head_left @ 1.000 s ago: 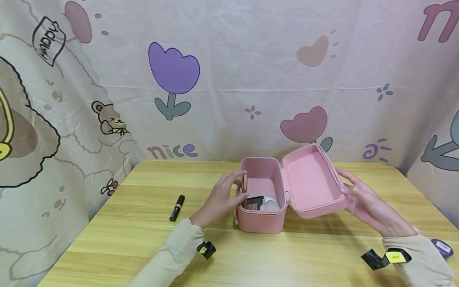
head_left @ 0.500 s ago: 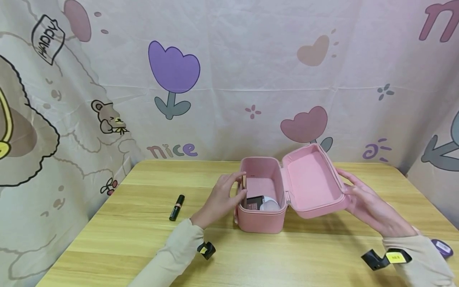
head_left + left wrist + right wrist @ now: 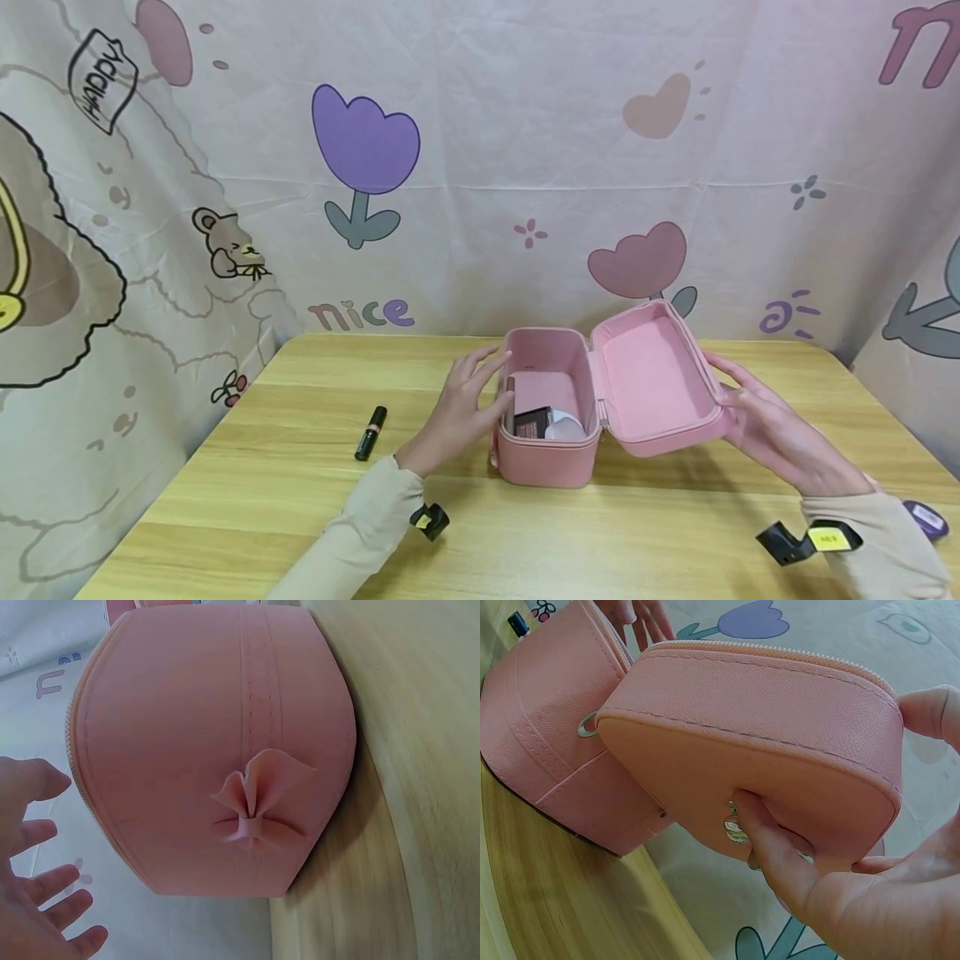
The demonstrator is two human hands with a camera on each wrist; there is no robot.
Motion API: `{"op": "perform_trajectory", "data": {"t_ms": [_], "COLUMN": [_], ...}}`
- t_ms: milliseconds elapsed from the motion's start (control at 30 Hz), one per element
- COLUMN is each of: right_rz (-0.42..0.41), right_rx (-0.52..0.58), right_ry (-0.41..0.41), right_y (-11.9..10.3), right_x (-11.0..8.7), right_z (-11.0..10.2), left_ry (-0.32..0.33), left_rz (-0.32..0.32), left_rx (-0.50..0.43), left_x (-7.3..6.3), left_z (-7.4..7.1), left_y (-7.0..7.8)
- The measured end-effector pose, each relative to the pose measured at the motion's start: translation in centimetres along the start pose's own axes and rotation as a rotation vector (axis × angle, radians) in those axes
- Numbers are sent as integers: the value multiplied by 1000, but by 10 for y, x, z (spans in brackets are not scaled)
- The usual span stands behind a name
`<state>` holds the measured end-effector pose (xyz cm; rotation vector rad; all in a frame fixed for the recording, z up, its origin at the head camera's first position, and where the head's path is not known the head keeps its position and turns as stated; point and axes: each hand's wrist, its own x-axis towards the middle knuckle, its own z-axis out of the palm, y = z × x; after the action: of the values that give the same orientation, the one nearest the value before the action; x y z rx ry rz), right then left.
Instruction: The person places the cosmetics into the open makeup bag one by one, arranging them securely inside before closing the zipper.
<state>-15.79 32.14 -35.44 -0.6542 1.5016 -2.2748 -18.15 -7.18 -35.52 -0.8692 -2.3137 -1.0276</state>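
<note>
A pink cosmetic case (image 3: 546, 463) stands on the table with its lid (image 3: 651, 379) swung out to the right. My right hand (image 3: 772, 429) holds the lid by its outer edge; in the right wrist view, thumb and fingers (image 3: 772, 851) grip it near the metal handle fittings (image 3: 735, 829). My left hand (image 3: 461, 408) hovers at the case's left rim, fingers spread and holding nothing, as the left wrist view shows. Just inside that rim stands a slim brown item (image 3: 511, 404), partly hidden by the thumb. A dark palette (image 3: 532, 423) and a white rounded item (image 3: 564, 426) lie inside the case.
A black lipstick-like tube (image 3: 371, 433) lies on the wooden table (image 3: 300, 517) left of the case. At the right edge, a purple round item (image 3: 926, 519) sits beside the right sleeve. A printed cloth (image 3: 480, 167) hangs behind the table.
My left fingers have let go of the slim gold-and-brown item, which now sits lower inside the case. They have spread and drawn slightly left. The right hand and lid stay put.
</note>
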Motion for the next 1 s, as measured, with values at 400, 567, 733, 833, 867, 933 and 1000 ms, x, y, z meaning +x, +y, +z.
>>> {"op": "perform_trajectory", "data": {"t_ms": [400,567,733,833,867,933,1000], "right_rz": [18,22,29,28,25,21,19], "right_rx": [-24,-29,-34,-34,-35,-29,-26], "right_ry": [40,42,55,53,49,42,35], "right_y": [-1,-1,0,0,0,0,-1], "right_x": [-1,-1,0,0,0,0,0], "right_z": [0,0,1,1,1,1,1], "left_ry": [-4,0,6,7,6,9,19], "left_rz": [-47,-72,-111,-139,-149,-168,-186], "left_rx": [30,4,-11,-6,-4,2,10], "left_x": [-3,-5,-7,-8,-9,-9,-8], "left_z": [-3,-4,-10,-18,-21,-28,-35], "left_y": [-2,-5,-7,-11,-12,-15,-18]}}
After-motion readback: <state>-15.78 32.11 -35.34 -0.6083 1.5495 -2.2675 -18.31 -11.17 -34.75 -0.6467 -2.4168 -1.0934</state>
